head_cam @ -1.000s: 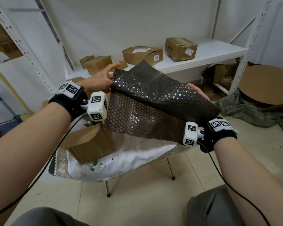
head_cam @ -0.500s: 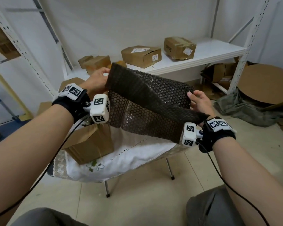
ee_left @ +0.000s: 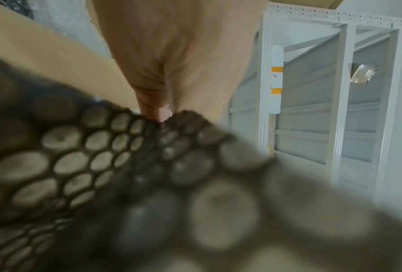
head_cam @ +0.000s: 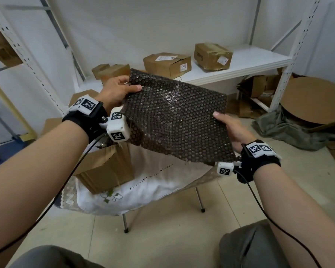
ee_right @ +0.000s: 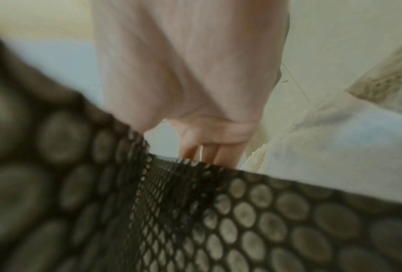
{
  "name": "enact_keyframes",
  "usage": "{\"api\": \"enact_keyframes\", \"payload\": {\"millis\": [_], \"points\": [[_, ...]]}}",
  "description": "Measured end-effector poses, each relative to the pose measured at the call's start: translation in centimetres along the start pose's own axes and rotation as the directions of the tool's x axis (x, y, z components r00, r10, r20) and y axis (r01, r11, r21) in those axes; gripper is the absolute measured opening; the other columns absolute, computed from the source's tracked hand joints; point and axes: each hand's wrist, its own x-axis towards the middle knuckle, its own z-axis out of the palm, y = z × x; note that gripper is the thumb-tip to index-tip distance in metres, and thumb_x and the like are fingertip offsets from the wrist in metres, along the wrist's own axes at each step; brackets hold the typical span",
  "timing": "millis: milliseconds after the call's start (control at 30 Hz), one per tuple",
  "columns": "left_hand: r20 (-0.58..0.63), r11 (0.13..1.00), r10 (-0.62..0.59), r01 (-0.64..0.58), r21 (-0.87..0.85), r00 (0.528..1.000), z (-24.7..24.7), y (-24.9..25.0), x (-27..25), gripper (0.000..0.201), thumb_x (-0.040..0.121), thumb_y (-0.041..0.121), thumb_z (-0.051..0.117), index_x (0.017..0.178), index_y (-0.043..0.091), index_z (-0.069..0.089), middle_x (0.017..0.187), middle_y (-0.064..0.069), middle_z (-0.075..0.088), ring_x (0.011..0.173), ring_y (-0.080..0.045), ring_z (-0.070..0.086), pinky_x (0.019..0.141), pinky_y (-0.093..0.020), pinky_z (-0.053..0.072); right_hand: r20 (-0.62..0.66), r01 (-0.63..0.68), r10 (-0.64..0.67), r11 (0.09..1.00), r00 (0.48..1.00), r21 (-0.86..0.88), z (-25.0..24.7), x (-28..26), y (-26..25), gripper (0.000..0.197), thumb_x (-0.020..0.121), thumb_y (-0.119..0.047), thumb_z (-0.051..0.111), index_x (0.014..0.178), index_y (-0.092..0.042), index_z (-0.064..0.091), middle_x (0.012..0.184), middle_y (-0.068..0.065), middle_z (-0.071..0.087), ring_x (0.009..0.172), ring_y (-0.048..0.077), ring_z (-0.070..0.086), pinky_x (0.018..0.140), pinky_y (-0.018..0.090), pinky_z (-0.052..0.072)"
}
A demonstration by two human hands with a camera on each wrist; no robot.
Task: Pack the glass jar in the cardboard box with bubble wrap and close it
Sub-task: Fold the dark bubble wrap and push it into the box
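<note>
Left hand (head_cam: 115, 89) pinches the top-left corner of the dark bubble wrap (head_cam: 178, 117) — a second ago the sheet was folded over on itself, now it's opened out nearly flat. Below sits the open cardboard box (head_cam: 104, 167) on the cloth-covered stool (head_cam: 143, 192). Right hand (head_cam: 233, 130) grips the sheet's right edge. Looks ready for wrapping, though the glass jar isn't visible anywhere.

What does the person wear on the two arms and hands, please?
Both forearms are bare, no sleeves. The left hand and right hand wear no gloves. Each wrist carries a black strap with white blocks bearing black-and-white square markers, and a thin black cable runs back along each arm.
</note>
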Motion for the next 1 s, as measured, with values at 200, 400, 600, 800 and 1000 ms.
{"api": "enact_keyframes", "payload": {"millis": [200, 400, 600, 800, 1000], "points": [[0.211, 0.967, -0.202, 0.229, -0.112, 0.957, -0.3, -0.5, -0.7, 0.042, 0.087, 0.029, 0.071, 0.122, 0.007, 0.062, 0.122, -0.010, 0.069, 0.086, -0.012, 0.074, 0.070, -0.024, 0.057, -0.128, 0.105, -0.128, 0.979, 0.983, -0.176, -0.3, 1.0, -0.3, 0.023, 0.095, -0.001, 0.052, 0.110, -0.016, 0.059, 0.106, 0.005, 0.067, 0.087, 0.015, 0.068, 0.072, 0.026, 0.056], [0.361, 0.975, -0.224, 0.211, 0.074, 0.905, -0.4, -0.7, -1.0, 0.054, 0.070, 0.032, 0.083, 0.117, 0.012, 0.067, 0.117, -0.009, 0.072, 0.110, -0.027, 0.068, 0.097, -0.040, 0.052, -0.176, 0.158, -0.187, 0.973, 0.966, -0.168, -0.5, 1.2, -0.4, 0.036, 0.095, -0.002, 0.053, 0.130, -0.008, 0.050, 0.124, 0.010, 0.061, 0.102, 0.019, 0.063, 0.082, 0.027, 0.053], [0.362, 0.984, -0.179, 0.160, 0.082, 0.915, 0.0, -0.5, -0.8, 0.050, 0.073, 0.022, 0.079, 0.120, 0.017, 0.064, 0.116, -0.007, 0.072, 0.105, -0.025, 0.070, 0.090, -0.038, 0.055, -0.246, 0.130, -0.157, 0.984, 0.956, -0.124, -0.2, 0.6, -0.5, 0.040, 0.099, -0.016, 0.052, 0.136, 0.000, 0.050, 0.115, 0.008, 0.066, 0.090, 0.013, 0.064, 0.070, 0.021, 0.054], [0.317, 0.979, -0.181, 0.141, 0.146, 0.931, 0.0, -0.4, -0.9, 0.013, 0.091, 0.025, 0.065, 0.096, 0.014, 0.069, 0.090, -0.001, 0.076, 0.078, -0.014, 0.073, 0.066, -0.024, 0.058, -0.203, 0.100, -0.105, 0.994, 0.973, -0.032, 0.5, -0.3, -0.8, 0.037, 0.101, -0.021, 0.048, 0.132, -0.002, 0.051, 0.112, 0.008, 0.065, 0.081, 0.009, 0.064, 0.051, 0.013, 0.053], [0.159, 0.969, -0.171, 0.137, 0.207, 0.972, 0.6, -0.1, -1.4, 0.023, 0.098, 0.034, 0.056, 0.091, 0.013, 0.062, 0.084, -0.002, 0.068, 0.054, -0.005, 0.068, 0.049, -0.016, 0.051, -0.133, 0.064, -0.056, 0.997, 0.989, 0.052, 0.9, -0.7, -0.4, 0.050, 0.095, -0.014, 0.059, 0.140, 0.000, 0.042, 0.134, 0.020, 0.059, 0.118, 0.030, 0.061, 0.096, 0.044, 0.053]]}}
